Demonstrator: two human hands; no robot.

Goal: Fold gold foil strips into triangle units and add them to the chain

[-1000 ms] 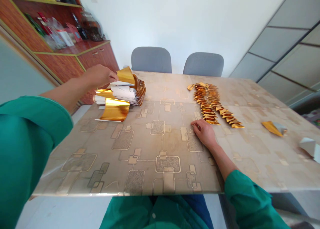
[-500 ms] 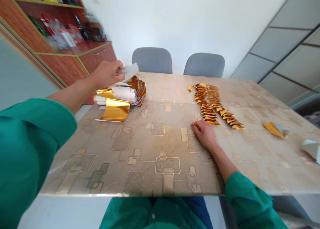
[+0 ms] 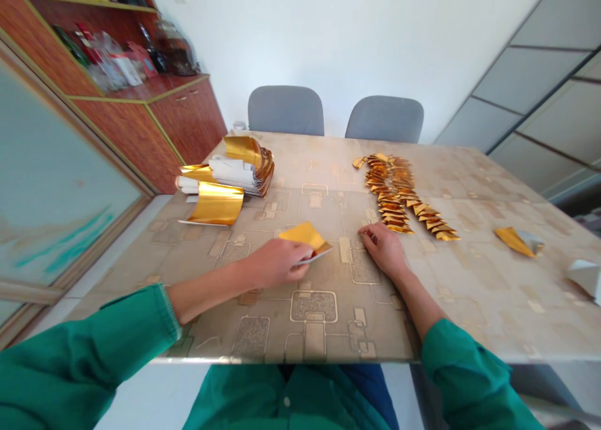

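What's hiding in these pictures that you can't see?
In the head view:
- gold foil sheet: its lower part is hidden by the left hand
- stack of gold and white paper: outer sheets hide the inner ones
- white folded piece: cut off by the right edge
- row of gold folded pieces: too small to count

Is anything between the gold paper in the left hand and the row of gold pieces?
Nothing visible stands between the gold paper in the left hand and the row of gold pieces. The right hand rests near the row's end.
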